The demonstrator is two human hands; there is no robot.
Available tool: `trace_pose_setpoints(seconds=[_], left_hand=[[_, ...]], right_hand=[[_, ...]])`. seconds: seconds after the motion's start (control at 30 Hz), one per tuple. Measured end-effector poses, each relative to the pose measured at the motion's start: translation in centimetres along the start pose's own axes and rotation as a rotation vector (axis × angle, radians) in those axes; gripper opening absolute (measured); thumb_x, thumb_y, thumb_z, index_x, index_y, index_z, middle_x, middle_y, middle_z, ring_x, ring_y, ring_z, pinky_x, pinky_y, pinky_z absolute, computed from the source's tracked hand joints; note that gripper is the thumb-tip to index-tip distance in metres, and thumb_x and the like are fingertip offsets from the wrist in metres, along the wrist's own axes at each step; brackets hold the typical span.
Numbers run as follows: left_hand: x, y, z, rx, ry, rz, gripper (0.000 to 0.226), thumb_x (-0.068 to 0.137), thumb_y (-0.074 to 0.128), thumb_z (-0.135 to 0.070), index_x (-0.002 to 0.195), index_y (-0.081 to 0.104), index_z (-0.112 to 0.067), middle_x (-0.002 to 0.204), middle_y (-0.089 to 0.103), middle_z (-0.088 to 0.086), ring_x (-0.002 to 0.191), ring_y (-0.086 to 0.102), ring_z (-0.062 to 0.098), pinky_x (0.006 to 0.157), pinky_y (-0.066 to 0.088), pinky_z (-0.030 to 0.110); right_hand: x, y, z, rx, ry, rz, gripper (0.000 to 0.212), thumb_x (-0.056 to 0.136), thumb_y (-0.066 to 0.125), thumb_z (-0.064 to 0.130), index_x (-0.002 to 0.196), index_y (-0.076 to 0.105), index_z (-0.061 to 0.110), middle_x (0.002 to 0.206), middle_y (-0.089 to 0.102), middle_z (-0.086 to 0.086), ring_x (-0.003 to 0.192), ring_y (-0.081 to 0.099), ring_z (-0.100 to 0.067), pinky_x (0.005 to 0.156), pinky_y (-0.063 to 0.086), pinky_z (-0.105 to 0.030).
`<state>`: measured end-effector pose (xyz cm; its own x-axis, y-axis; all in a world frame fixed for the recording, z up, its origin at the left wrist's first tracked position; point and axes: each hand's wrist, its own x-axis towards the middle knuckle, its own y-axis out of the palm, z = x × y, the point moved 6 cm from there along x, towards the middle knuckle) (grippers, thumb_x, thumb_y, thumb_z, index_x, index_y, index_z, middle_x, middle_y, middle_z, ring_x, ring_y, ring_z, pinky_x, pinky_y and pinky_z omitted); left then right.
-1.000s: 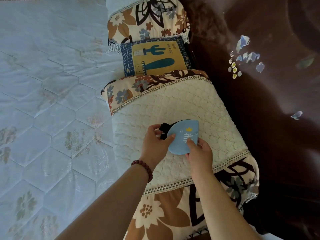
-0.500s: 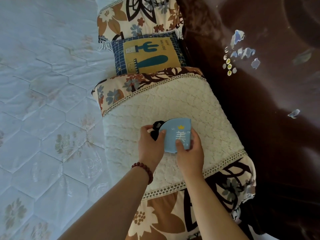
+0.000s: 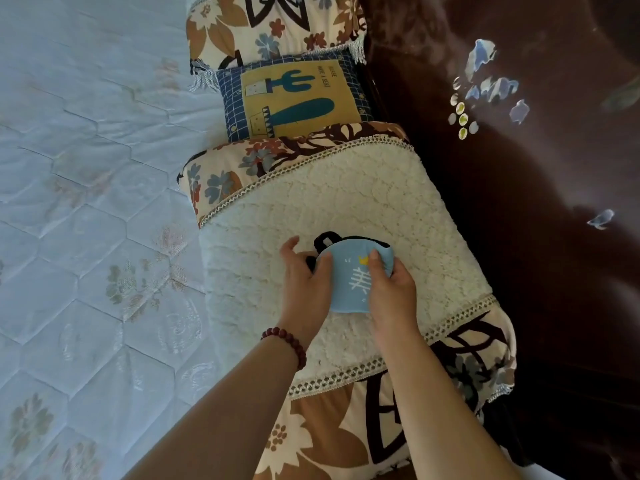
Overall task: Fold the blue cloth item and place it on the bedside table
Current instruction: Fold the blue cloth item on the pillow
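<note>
The blue cloth item is a small light-blue padded piece with a white pattern, a yellow mark and a black strap along its top edge. It lies folded over on a cream fleece pillow cover. My left hand grips its left edge by the black strap. My right hand presses on its right half, fingers curled over the top corner. Part of the cloth is hidden under both hands. No bedside table is in view.
A floral pillow and a blue-and-yellow cactus cushion lie beyond the cream pillow. A pale blue quilted mattress fills the left. A dark brown glossy headboard with inlaid shell decoration runs along the right.
The cloth has been turned and folded more compactly, and my right hand has moved from its lower edge up over its right side. My left hand stays on the strap end.
</note>
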<state>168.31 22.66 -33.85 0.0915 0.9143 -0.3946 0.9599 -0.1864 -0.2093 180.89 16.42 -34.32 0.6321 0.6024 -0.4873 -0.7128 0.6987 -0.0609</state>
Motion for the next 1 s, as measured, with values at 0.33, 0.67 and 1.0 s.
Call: trace_pose_setpoints(seconds=[0.33,0.67,1.0], left_hand=[[0.7,0.4,-0.6,0.034,0.038,-0.014,0.017,0.082,0.064,-0.039,0.093,0.059,-0.026,0.082,0.063,-0.014,0.061,0.058,-0.010,0.045,0.041,0.006],[1.2,0.6,-0.1,0.128,0.045,-0.008,0.022,0.079,0.065,-0.045,0.081,0.058,-0.024,0.070,0.059,-0.011,0.052,0.053,-0.012,0.041,0.036,0.006],[1.0,0.8,-0.7,0.137,0.040,-0.110,0.037,0.078,0.061,-0.054,0.061,0.045,-0.025,0.054,0.050,-0.010,0.042,0.048,-0.002,0.036,0.032,0.008]], right_hand=[[-0.2,-0.1,-0.7,0.190,0.138,0.066,0.029,0.086,0.058,0.051,0.082,0.069,0.025,0.070,0.074,0.004,0.068,0.071,-0.017,0.071,0.058,-0.042],[0.2,-0.3,-0.9,0.141,0.114,-0.058,0.028,0.091,0.056,0.043,0.069,0.065,0.028,0.066,0.069,0.003,0.066,0.067,-0.020,0.075,0.057,-0.052],[0.7,-1.1,-0.8,0.024,0.030,-0.144,0.035,0.096,0.044,0.043,0.074,0.062,0.022,0.070,0.067,0.001,0.060,0.064,-0.013,0.057,0.053,-0.029]])
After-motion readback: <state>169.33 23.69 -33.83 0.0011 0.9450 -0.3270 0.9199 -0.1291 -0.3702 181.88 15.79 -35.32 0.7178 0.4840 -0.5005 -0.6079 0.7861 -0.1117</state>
